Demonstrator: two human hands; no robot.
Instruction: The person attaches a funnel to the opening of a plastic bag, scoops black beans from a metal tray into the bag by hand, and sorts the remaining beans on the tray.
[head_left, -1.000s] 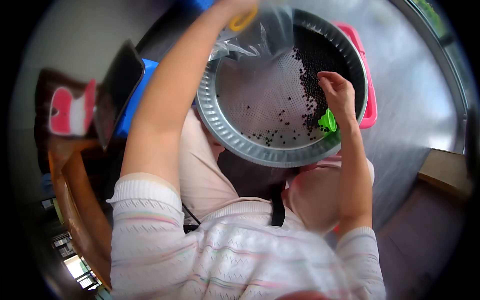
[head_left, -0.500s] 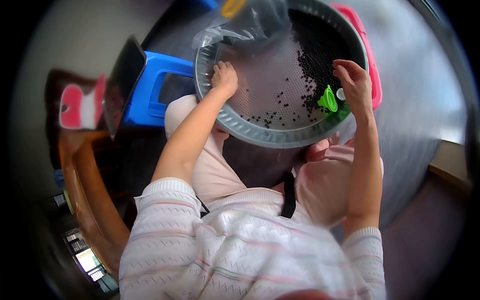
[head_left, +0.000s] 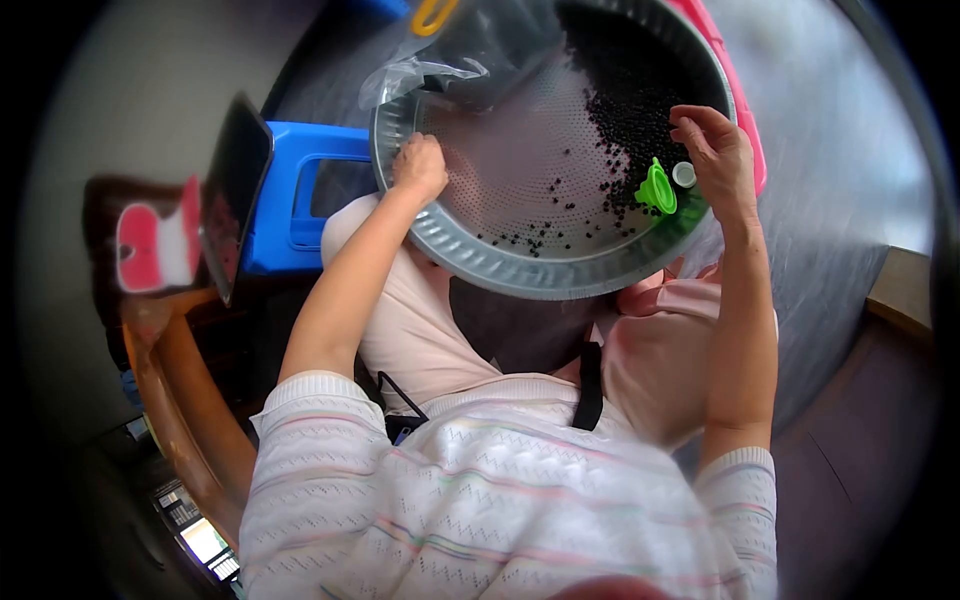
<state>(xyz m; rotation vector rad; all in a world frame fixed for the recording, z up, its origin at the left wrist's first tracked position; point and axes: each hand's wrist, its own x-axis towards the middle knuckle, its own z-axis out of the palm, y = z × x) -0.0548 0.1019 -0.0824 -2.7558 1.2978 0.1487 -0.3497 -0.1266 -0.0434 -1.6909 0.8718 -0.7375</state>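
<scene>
A round metal tray (head_left: pixel 530 280) with a perforated bottom sits over my knees, with many small black beads (head_left: pixel 640 110) heaped at its right side and a few scattered. My left hand (head_left: pixel 420 168) is at the tray's left inner side, its fingers curled together; what they hold, if anything, is hidden. Over the right part, my right hand (head_left: pixel 715 160) has thumb and fingertips pressed together; anything between them is too small to name. Beside it are a green funnel (head_left: pixel 657 188) and a small white round piece (head_left: pixel 684 175).
A clear plastic bag (head_left: pixel 480 45) with a yellow handle (head_left: pixel 434 14) covers the tray's upper left. Left of the tray stands a blue stool (head_left: pixel 285 200) beside a dark flat panel (head_left: pixel 237 195). Something pink (head_left: pixel 752 150) shows behind the right rim.
My left hand has come down from beyond the bag to the tray's left side, leaving the yellow handle. My right hand has shifted slightly right and up, keeping its pinch.
</scene>
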